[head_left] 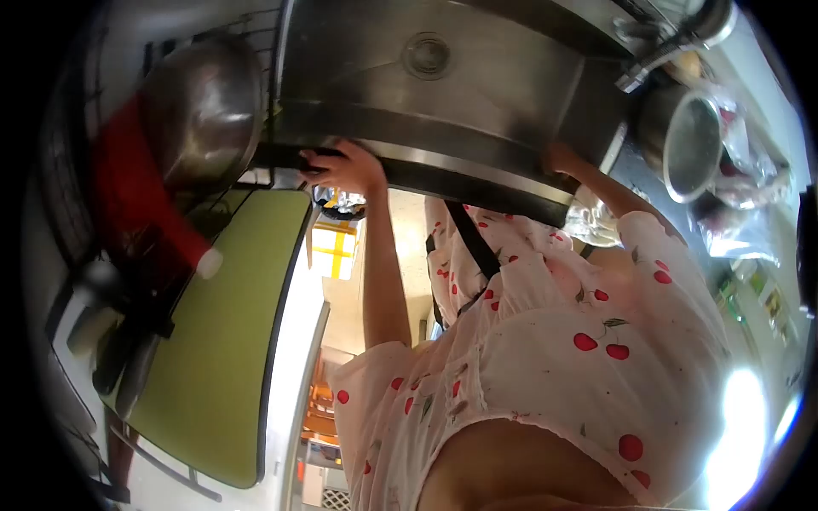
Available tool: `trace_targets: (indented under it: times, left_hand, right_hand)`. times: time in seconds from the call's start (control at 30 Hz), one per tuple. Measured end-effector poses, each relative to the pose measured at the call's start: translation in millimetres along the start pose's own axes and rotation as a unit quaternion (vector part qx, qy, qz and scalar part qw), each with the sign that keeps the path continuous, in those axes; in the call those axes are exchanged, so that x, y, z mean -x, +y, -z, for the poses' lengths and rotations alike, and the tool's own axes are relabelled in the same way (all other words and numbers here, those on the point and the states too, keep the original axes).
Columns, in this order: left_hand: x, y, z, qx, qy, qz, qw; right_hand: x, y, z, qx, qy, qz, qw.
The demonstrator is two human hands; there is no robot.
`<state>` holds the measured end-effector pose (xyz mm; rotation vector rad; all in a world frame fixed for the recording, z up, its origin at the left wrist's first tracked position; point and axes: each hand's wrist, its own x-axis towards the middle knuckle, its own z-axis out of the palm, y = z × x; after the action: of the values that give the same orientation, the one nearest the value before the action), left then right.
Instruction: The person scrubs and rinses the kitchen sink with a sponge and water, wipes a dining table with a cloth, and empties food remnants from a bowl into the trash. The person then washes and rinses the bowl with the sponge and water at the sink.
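Glare burns white at lower right, the sink lies dim, and blackened edges curve.

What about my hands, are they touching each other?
No, the left hand is near the left end of the sink, the right hand near its right end.

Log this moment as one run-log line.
Left hand at near edge of sink | right hand at same edge, grip unclear | green board and metal bowl on left | faucet and metal pot on right
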<state>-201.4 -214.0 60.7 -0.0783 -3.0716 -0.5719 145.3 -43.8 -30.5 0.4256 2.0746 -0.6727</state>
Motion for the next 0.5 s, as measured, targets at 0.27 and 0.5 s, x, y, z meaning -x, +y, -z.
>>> trace_targets:
  times: [0.27,0.5]
  left_hand:
    - [0,0,-3,-0.027,0.012,-0.017,0.999]
    - [-1,5,2,0.01,0.002,0.006,1.0]
  right_hand:
    - [12,-14,6,0.0,-0.069,-0.115,0.991]
    - [-135,-186,139,-0.388,0.124,0.082,0.91]
